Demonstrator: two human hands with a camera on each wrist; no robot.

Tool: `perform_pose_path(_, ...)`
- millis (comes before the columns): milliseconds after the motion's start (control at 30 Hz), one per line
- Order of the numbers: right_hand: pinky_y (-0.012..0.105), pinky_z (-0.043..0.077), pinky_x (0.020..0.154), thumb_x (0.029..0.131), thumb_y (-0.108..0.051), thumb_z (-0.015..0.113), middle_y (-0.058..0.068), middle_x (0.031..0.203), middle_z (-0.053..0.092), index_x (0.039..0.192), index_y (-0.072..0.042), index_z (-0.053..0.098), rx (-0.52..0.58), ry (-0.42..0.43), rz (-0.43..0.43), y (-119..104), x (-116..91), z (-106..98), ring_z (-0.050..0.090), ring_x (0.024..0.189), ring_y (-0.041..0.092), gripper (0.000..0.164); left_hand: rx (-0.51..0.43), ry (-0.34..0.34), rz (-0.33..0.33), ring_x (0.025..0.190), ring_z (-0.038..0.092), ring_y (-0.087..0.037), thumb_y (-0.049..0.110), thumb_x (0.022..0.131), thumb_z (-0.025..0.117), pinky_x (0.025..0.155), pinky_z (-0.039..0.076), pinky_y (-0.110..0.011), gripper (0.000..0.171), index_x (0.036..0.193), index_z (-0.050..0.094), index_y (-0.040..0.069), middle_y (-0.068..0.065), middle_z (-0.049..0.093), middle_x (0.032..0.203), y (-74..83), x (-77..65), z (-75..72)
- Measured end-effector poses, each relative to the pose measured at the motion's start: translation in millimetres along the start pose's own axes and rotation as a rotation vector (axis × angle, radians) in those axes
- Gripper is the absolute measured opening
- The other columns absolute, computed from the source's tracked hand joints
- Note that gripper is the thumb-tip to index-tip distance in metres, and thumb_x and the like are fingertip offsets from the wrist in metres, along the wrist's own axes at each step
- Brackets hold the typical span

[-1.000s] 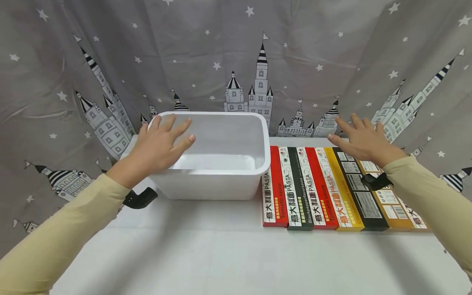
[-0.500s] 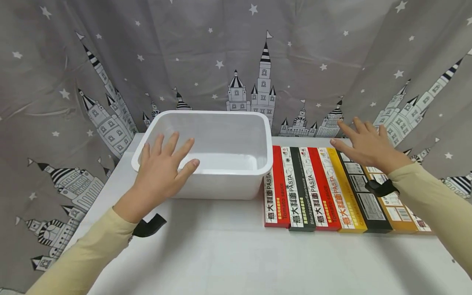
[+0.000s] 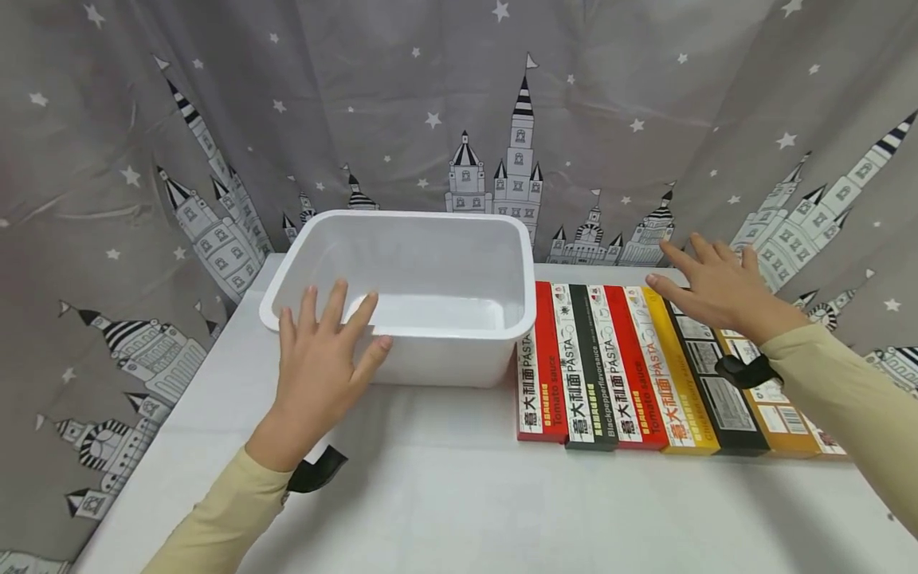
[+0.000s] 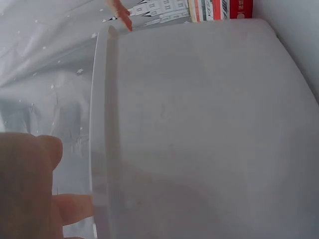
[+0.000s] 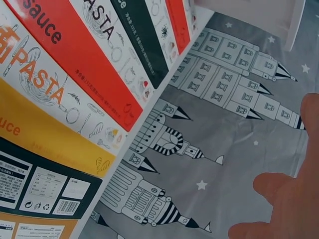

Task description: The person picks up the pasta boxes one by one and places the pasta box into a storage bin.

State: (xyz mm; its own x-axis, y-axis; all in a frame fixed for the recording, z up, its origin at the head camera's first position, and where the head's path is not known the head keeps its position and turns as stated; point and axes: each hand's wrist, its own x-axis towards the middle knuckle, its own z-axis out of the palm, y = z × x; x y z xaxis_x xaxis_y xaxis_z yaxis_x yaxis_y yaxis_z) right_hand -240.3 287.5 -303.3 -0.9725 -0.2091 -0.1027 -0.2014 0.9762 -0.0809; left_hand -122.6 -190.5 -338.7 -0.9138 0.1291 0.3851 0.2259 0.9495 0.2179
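My left hand, fingers spread, is over the near left corner of a white plastic tub in the head view. Whether it touches the rim I cannot tell. In the left wrist view the tub's wall fills most of the frame, with the fingers at its left edge. My right hand hovers with spread fingers above the far part of a row of pasta boxes, holding nothing. Red, dark green, yellow, black and orange boxes lie side by side, right of the tub. The right wrist view shows their printed faces close up.
Everything stands on a white table. Behind it hangs a grey curtain printed with castles and stars. The tub's right wall stands close to the leftmost red box.
My left hand has come down and toward me, from over the tub's left side to its near left corner. The right hand has barely moved. The head view has shifted slightly.
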Motion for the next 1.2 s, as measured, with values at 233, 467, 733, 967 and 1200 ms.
perform_pose_path(233, 0.081, -0.007, 0.112, 0.1, -0.069, 0.027, 0.038, 0.163, 0.009, 0.163, -0.014, 0.018, -0.009, -0.011, 0.006, 4.5, -2.5, 2.1, 0.011, 0.144, 0.067, 0.084, -0.017, 0.109, 0.021, 0.147, 0.027, -0.061, 0.056, 0.102, 0.044, 0.113, 0.014, -0.08, 0.062, 0.145, 0.055, 0.012, -0.03, 0.041, 0.155, -1.8, -3.5, 22.3)
perform_pose_path(467, 0.082, -0.007, 0.112, 0.1, -0.069, 0.027, 0.039, 0.163, 0.011, 0.163, -0.015, 0.017, -0.012, -0.021, 0.01, 4.8, -4.4, 5.5, 0.011, 0.145, 0.066, 0.084, -0.036, 0.255, 0.06, 0.141, 0.034, -0.061, 0.07, 0.1, 0.026, 0.111, 0.014, -0.081, 0.076, 0.137, 0.06, 0.012, -0.029, 0.051, 0.146, -4.6, -5.3, 37.6)
perform_pose_path(733, 0.084, -0.005, 0.11, 0.1, -0.069, 0.027, 0.039, 0.162, 0.013, 0.163, -0.013, 0.02, -0.014, -0.023, 0.004, 4.4, -5.0, 6.5, 0.013, 0.145, 0.065, 0.084, -0.035, 0.384, 0.097, 0.133, 0.04, -0.056, 0.046, 0.09, 0.06, 0.109, 0.017, -0.079, 0.053, 0.131, 0.062, 0.013, -0.026, 0.059, 0.131, -10.7, -5.5, 51.1)
perform_pose_path(967, 0.084, -0.003, 0.11, 0.1, -0.068, 0.026, 0.039, 0.162, 0.015, 0.162, -0.012, 0.021, -0.017, -0.016, 0.007, 4.1, -5.8, 9.8, 0.015, 0.145, 0.064, 0.084, -0.027, 0.457, 0.103, 0.127, 0.042, -0.049, 0.043, 0.087, 0.064, 0.11, 0.018, -0.075, 0.049, 0.126, 0.064, 0.013, -0.024, 0.06, 0.121, -14.8, -3.2, 61.1)
perform_pose_path(1200, 0.083, -0.003, 0.111, 0.101, -0.065, 0.028, 0.038, 0.162, 0.017, 0.163, -0.015, 0.019, -0.018, -0.009, -0.016, -0.3, -11.6, 10.2, 0.017, 0.144, 0.064, 0.08, -0.006, 0.53, 0.123, 0.119, 0.044, -0.047, 0.035, 0.086, 0.07, 0.108, 0.021, -0.074, 0.039, 0.117, 0.064, 0.012, -0.022, 0.058, 0.11, -18.2, -1.9, 66.3)
